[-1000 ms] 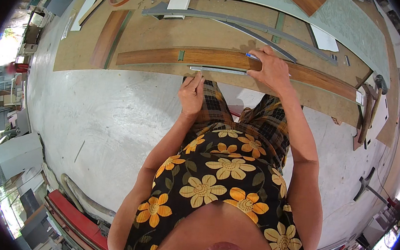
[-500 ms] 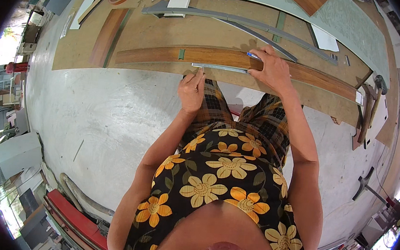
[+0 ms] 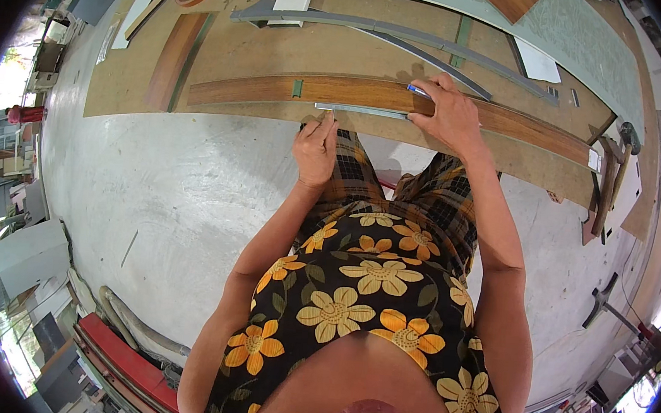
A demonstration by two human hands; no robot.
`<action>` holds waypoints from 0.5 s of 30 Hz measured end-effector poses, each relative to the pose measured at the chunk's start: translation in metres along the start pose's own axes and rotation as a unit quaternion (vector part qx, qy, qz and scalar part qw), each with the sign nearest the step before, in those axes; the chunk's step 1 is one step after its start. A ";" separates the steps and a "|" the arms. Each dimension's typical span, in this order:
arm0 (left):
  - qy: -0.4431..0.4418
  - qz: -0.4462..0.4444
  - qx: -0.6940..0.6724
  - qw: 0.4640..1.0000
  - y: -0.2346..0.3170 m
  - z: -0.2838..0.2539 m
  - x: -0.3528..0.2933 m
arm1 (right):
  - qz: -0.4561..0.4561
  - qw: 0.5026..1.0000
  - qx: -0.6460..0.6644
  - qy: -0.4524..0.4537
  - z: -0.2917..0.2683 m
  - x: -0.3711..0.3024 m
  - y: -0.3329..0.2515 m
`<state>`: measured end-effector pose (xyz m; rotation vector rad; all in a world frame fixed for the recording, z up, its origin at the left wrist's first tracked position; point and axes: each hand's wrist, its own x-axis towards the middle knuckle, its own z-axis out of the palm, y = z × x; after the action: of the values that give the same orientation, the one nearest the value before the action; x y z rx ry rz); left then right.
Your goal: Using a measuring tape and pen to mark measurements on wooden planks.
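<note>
A long, narrow wood-grain plank (image 3: pixel 347 90) lies across the table's near edge, with a small green patch (image 3: pixel 297 88) on it. Along its near side runs a thin silver metal strip (image 3: pixel 369 112). My left hand (image 3: pixel 316 152) is closed just below the strip's left end; its fingertips pinch something thin and pale, too small to name. My right hand (image 3: pixel 452 117) bends over the plank, its thumb against the strip's right end and its fingers on the plank's far side. A slim blue-and-white object (image 3: pixel 420 92) pokes out from between this thumb and fingers, partly hidden.
Long grey strips (image 3: pixel 406 40) lie behind the plank, near a large pale green panel (image 3: pixel 576 51). Another wood-grain piece (image 3: pixel 176 62) is at the left. A hammer (image 3: pixel 626 148) lies at the table's right end. Below the table edge is a pale floor (image 3: pixel 168 194).
The table and the things on it appear shifted very slightly left in the view. Both hands keep nearly the same pose at the metal strip.
</note>
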<state>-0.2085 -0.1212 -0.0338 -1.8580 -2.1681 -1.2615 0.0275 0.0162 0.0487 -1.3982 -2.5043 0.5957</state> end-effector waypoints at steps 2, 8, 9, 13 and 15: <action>-0.007 -0.008 -0.007 1.000 -0.001 0.000 -0.001 | 0.004 1.000 -0.003 -0.006 0.000 0.000 -0.001; -0.015 -0.002 -0.027 1.000 -0.003 -0.001 -0.001 | -0.002 1.000 -0.006 0.000 0.000 -0.002 -0.003; -0.015 -0.001 -0.026 1.000 -0.002 -0.001 0.000 | -0.002 1.000 -0.005 0.000 0.001 -0.003 -0.003; -0.026 -0.019 -0.022 0.999 -0.001 -0.001 -0.001 | -0.001 1.000 -0.024 0.004 0.002 -0.004 -0.005; -0.024 -0.021 -0.021 0.999 -0.001 -0.001 -0.001 | -0.003 1.000 -0.023 0.008 0.002 -0.005 -0.004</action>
<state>-0.2094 -0.1224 -0.0335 -1.8882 -2.2320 -1.2928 0.0263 0.0097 0.0486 -1.4041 -2.5248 0.5266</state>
